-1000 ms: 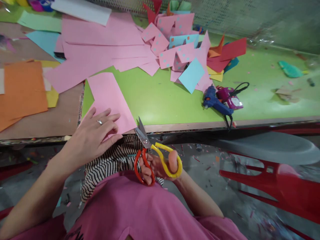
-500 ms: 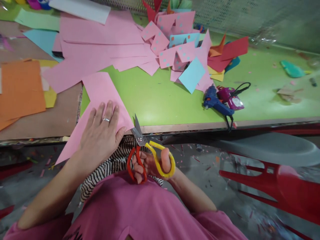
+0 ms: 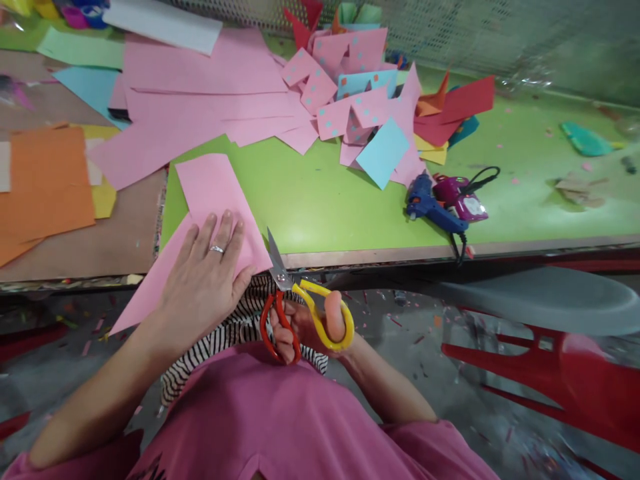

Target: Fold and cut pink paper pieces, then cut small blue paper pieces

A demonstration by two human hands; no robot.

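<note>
My left hand (image 3: 205, 280), a ring on one finger, lies flat on a pink paper sheet (image 3: 213, 193) that hangs over the near edge of the green table (image 3: 320, 200). My right hand (image 3: 313, 327) holds a pair of scissors (image 3: 295, 300) with one red and one yellow handle loop, thumb through the yellow loop. The blades are closed and point up toward the sheet's right edge, just below the table edge.
Long pink sheets (image 3: 200, 93) and a heap of dotted pink, blue and red paper pieces (image 3: 370, 100) cover the back of the table. A blue and a purple glue gun (image 3: 445, 200) lie at right. Orange paper (image 3: 45, 180) lies at left. A red chair (image 3: 560, 373) stands right.
My left hand turned and slid the pink sheet toward me, so a corner now hangs off the table. The scissors shifted slightly left, closer to the sheet.
</note>
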